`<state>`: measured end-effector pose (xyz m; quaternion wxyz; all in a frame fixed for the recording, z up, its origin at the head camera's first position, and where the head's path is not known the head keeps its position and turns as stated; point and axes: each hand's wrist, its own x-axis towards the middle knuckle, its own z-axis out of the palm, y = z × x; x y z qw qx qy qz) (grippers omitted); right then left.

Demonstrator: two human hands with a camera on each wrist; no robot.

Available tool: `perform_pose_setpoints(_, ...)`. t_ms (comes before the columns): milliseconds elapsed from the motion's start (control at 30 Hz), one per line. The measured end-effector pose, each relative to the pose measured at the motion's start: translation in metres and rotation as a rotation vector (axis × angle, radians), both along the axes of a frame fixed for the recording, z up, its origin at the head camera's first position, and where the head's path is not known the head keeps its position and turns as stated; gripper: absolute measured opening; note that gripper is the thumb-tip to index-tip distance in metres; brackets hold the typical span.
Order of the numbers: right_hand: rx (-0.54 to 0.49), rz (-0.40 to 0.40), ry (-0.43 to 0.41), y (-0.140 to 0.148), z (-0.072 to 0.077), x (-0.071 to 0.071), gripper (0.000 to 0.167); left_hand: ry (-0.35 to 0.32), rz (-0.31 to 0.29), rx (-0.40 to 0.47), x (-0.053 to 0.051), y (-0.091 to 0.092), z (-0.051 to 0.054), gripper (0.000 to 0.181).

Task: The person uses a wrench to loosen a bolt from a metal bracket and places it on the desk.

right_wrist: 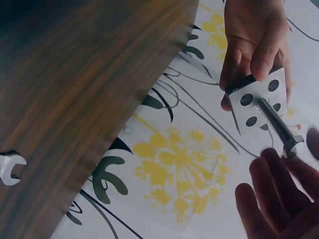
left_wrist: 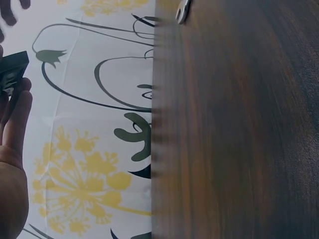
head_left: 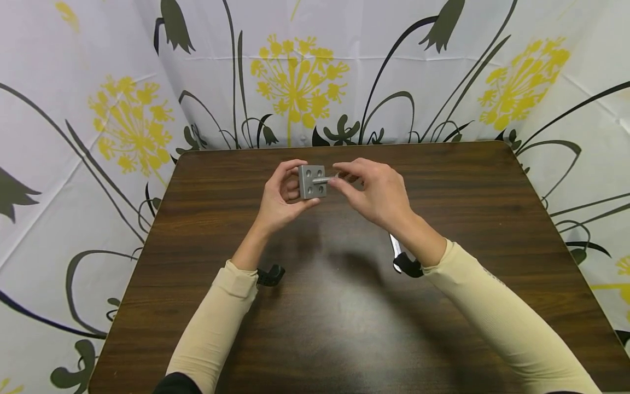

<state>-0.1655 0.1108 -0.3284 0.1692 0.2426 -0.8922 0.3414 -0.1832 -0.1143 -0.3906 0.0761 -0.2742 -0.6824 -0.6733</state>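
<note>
A square grey metal block point(head_left: 306, 189) with a hole near each corner is held up above the table by my left hand point(head_left: 283, 197), thumb along one edge and fingers behind. A threaded hex bolt point(right_wrist: 279, 124) stands out of the hole in the block's middle. Around the bolt's head is my right hand point(head_left: 376, 191). One fingertip is at the head, while the other fingers spread apart, loosely bent; whether that fingertip touches is hard to tell. In the left wrist view, the dark block point(left_wrist: 15, 67) and left hand point(left_wrist: 15, 129) show only partly, at the left edge.
A wrench point(head_left: 395, 249) lies on the brown wooden table point(head_left: 334, 328), partly hidden under my right wrist; its open-ended jaw shows in the right wrist view. Behind the table's far edge hangs a flower-patterned curtain point(head_left: 374, 71).
</note>
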Motion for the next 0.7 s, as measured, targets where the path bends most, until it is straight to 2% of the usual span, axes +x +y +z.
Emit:
perform_pose_setpoints(133, 0.021, -0.063, -0.063, -0.001, 0.001, 0.000, 0.026, 0.002, 0.005, 0.000, -0.006, -0.001, -0.010, 0.078)
perform_pose_setpoints(233, 0.024, -0.009, -0.053, 0.001, 0.001, -0.001, 0.021, 0.003, -0.002, 0.002, -0.008, -0.001, -0.012, 0.078)
perform_pose_setpoints(333, 0.021, 0.065, -0.014, 0.003, 0.000, 0.000, 0.024, 0.008, -0.008, 0.003, -0.007, -0.001, -0.012, 0.078)
perform_pose_setpoints(433, 0.025, 0.083, -0.002, 0.003, 0.001, 0.001, 0.029, 0.011, -0.003, -0.008, -0.003, 0.000, -0.005, 0.076)
perform_pose_setpoints(600, 0.024, -0.045, -0.064, 0.001, 0.002, 0.001, 0.029, 0.003, 0.013, -0.018, 0.006, 0.003, 0.011, 0.072)
perform_pose_setpoints(700, 0.024, -0.080, -0.098, 0.000, 0.003, 0.000, 0.028, -0.002, 0.020, -0.019, 0.007, 0.003, 0.013, 0.072)
